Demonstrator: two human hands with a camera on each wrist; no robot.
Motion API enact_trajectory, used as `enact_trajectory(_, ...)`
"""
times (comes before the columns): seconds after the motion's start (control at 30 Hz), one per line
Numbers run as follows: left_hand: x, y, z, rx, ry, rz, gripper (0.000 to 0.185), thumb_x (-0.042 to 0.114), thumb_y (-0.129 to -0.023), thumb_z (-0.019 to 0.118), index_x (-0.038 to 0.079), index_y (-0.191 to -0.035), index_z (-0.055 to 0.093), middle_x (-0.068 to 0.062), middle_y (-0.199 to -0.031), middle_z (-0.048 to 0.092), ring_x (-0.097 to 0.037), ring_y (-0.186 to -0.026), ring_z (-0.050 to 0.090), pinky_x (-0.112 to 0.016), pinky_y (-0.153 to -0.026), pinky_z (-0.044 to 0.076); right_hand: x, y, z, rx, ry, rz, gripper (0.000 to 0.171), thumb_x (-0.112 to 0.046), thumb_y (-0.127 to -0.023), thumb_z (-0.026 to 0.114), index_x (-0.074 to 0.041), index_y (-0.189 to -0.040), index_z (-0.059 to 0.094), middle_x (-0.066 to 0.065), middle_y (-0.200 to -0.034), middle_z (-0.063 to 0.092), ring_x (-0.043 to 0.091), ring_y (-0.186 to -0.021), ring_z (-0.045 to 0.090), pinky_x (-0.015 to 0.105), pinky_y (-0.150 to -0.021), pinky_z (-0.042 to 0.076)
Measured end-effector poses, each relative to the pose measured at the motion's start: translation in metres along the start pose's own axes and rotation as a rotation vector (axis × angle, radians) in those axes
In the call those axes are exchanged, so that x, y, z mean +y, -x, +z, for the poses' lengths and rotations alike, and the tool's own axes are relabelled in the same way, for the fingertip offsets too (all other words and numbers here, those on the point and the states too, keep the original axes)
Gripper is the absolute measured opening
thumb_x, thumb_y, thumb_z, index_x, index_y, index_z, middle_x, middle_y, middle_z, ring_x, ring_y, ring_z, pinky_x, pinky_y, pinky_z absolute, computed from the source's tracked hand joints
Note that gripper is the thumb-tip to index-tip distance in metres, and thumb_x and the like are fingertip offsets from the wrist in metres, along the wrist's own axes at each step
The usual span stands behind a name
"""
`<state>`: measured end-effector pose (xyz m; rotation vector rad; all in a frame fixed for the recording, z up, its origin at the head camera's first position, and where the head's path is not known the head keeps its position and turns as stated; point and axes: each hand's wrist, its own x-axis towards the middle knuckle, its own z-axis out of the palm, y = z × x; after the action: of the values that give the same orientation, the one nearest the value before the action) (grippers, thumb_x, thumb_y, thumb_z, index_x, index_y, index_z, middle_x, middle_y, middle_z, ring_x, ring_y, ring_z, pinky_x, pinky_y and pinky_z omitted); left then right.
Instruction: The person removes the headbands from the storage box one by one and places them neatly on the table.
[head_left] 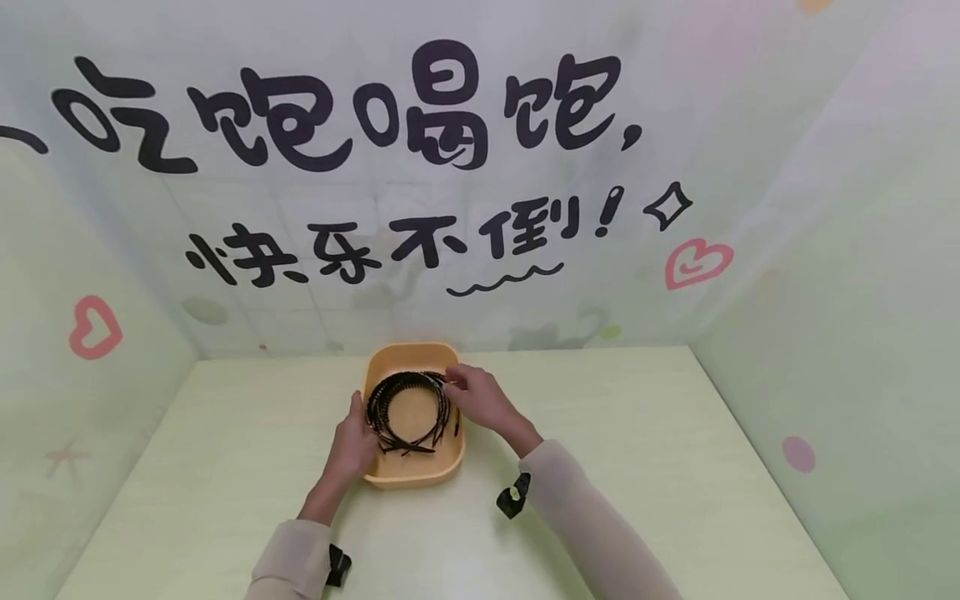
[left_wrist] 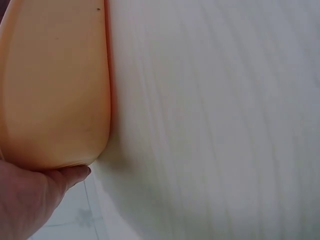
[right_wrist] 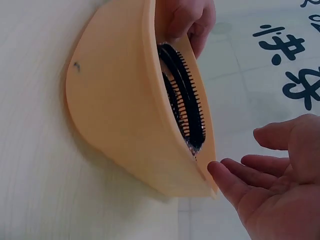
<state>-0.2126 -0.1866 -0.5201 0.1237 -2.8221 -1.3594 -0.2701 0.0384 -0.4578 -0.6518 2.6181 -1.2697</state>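
Black toothed headbands (head_left: 408,408) in orange tub (head_left: 411,477); left hand (head_left: 352,446) grips rim, right hand (head_left: 480,398) relaxed, empty.

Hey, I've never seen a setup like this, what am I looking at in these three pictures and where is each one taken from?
No machine here: a person works with two bare hands and wears three cameras. The wide picture comes from a camera on the head, looking down at a pale table. The other two come from cameras strapped to each wrist, so they show close, tilted views.

On the table stands an orange tub holding several black toothed headbands. The left hand grips the tub's left rim. The right hand reaches in at the headbands on the right side; its wrist view shows the fingers relaxed beside the rim, so whether it holds one is unclear.
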Motion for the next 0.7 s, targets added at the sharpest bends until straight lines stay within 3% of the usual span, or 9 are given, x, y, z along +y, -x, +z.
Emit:
enact_trajectory(0.07,0.001,0.000,0.001,0.006,-0.010,0.007,0.073,-0.007,-0.089,0.036,-0.012,-0.154,0.001,-0.041,-0.146,0.034,-0.040,-0.100,0.058,-0.045,-0.081,0.048,-0.002,-0.001,0.003,-0.012,0.014,-0.006,0.018,-0.014,-0.101,0.054,0.000,-0.108,0.064,0.013,-0.107,0.069,0.027,-0.099,0.065,0.040,-0.080,0.053)
enact_trajectory(0.17,0.001,0.001,0.003,0.014,-0.020,0.014,0.073,-0.006,-0.090,0.035,-0.012,-0.154,0.001,-0.041,-0.145,0.035,-0.041,-0.107,0.057,-0.047,-0.088,0.047,-0.003,-0.003,0.008,-0.028,0.031,-0.010,0.013,-0.013,-0.100,0.055,-0.004,-0.090,0.058,0.005,-0.085,0.062,0.019,-0.078,0.058,0.032,-0.066,0.045)
enact_trajectory(0.27,0.000,0.002,0.004,0.018,-0.021,0.010,0.073,-0.006,-0.090,0.036,-0.011,-0.154,0.001,-0.041,-0.143,0.038,-0.041,-0.110,0.055,-0.049,-0.092,0.045,-0.006,-0.004,0.010,-0.055,0.019,0.002,0.019,-0.013,-0.100,0.055,-0.005,-0.084,0.051,0.000,-0.072,0.047,0.014,-0.063,0.044,0.027,-0.057,0.036)
enact_trajectory(0.37,0.000,0.002,0.003,0.019,-0.026,0.006,0.074,-0.006,-0.090,0.036,-0.011,-0.154,0.000,-0.043,-0.135,0.046,-0.040,-0.101,0.058,-0.047,-0.086,0.047,-0.009,-0.005,0.012,-0.092,0.011,0.017,0.022,-0.014,-0.101,0.055,0.000,-0.085,0.052,0.002,-0.068,0.040,0.013,-0.057,0.038,0.025,-0.054,0.033)
enact_trajectory(0.47,0.000,0.002,0.003,0.017,-0.027,0.006,0.073,-0.005,-0.091,0.036,-0.010,-0.154,0.000,-0.042,-0.131,0.050,-0.037,-0.095,0.059,-0.043,-0.081,0.048,-0.011,-0.006,0.015,-0.116,-0.016,0.036,0.024,-0.017,-0.101,0.056,0.005,-0.107,0.062,0.008,-0.079,0.055,0.013,-0.065,0.048,0.025,-0.060,0.039)
enact_trajectory(0.57,0.001,0.002,0.003,0.015,-0.025,0.015,0.072,-0.005,-0.092,0.035,-0.011,-0.154,-0.001,-0.042,-0.137,0.045,-0.034,-0.090,0.060,-0.041,-0.077,0.048,-0.012,-0.006,0.018,-0.114,-0.048,0.053,0.041,-0.019,-0.101,0.056,0.005,-0.134,0.056,0.018,-0.104,0.065,0.022,-0.083,0.060,0.032,-0.071,0.048)
enact_trajectory(0.63,0.001,0.002,0.003,0.016,-0.025,0.015,0.072,-0.005,-0.093,0.035,-0.010,-0.154,-0.001,-0.042,-0.129,0.051,-0.034,-0.085,0.060,-0.042,-0.078,0.048,-0.012,-0.007,0.021,-0.092,-0.059,0.063,0.046,-0.020,-0.101,0.057,0.003,-0.140,0.051,0.021,-0.123,0.063,0.028,-0.102,0.062,0.038,-0.082,0.051)
enact_trajectory(0.7,0.001,0.002,0.003,0.023,-0.022,0.019,0.071,-0.005,-0.093,0.036,-0.011,-0.154,-0.001,-0.042,-0.136,0.045,-0.039,-0.095,0.061,-0.046,-0.085,0.049,-0.013,-0.007,0.024,-0.065,-0.069,0.067,0.047,-0.020,-0.100,0.057,0.004,-0.141,0.050,0.023,-0.129,0.060,0.034,-0.112,0.060,0.045,-0.089,0.051)
